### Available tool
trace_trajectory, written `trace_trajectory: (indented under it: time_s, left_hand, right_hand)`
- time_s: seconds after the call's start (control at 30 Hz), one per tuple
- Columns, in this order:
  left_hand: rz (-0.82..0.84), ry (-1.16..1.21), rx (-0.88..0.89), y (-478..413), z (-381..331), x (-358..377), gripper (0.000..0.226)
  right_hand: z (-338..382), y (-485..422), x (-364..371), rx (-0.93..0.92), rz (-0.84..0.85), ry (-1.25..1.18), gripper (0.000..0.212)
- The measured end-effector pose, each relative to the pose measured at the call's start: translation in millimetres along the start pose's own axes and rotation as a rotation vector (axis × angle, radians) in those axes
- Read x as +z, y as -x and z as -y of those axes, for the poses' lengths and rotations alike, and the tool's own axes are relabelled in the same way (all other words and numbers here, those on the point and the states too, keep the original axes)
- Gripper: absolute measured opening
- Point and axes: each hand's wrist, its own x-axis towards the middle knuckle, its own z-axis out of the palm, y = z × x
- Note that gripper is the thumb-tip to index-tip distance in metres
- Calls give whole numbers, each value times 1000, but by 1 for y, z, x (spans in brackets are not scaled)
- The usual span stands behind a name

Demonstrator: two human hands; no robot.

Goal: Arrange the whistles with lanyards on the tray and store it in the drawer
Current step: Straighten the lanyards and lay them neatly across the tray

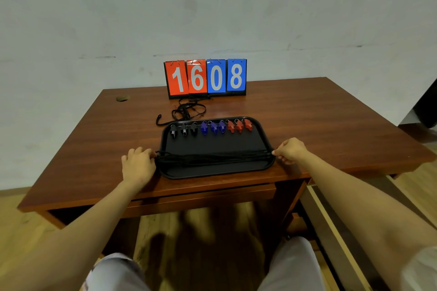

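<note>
At the left of centre the left hand (pixel 138 163) rests beside the tray (pixel 212 173), its fingers curled in on one end of the bundle of lanyards (pixel 212 158). The bundle lies stretched across the tray's near half. In a row along the far rim sit the black whistles (pixel 184 130), blue whistles (pixel 214 127) and red whistles (pixel 239 126). Right of centre, the right hand (pixel 292 150) pinches the other end of the bundle between thumb and fingertips.

I'd say the cords are being laid flat. It would go best with both ends lowered together, kept taut and inside the rim, so nothing snags going into the open drawer (pixel 335 220) at lower right. The loose lanyards (pixel 186 111) behind the tray are not yet gathered.

The only writing is on the scoreboard (pixel 205 78) at the table's (pixel 307 120) far edge: red "16", blue "08".
</note>
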Motion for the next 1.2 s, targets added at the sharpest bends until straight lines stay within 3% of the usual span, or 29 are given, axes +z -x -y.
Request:
trace_trajectory:
  time_s: [0.13,0.27,0.37,0.57,0.9,1.2]
  left_hand:
    - [-69,5,43,6,-9,3,37]
    - [-73,6,291,18,-27,8,31]
    - [-51,9,385,25,-40,12,31]
    - [9,15,347,24,-46,16,31]
    - [-5,148,328,-24,-78,3,34]
    - [59,151,191,-132,-68,1,29]
  right_hand:
    - [0,1,1,-94,-28,75,18]
    - [1,3,7,-301,-61,139,20]
    - [8,8,15,-494,-67,357,24]
    - [18,12,28,-536,-22,679,28]
    - [94,4,54,-787,63,548,27]
    - [185,-74,112,-769,91,550,24]
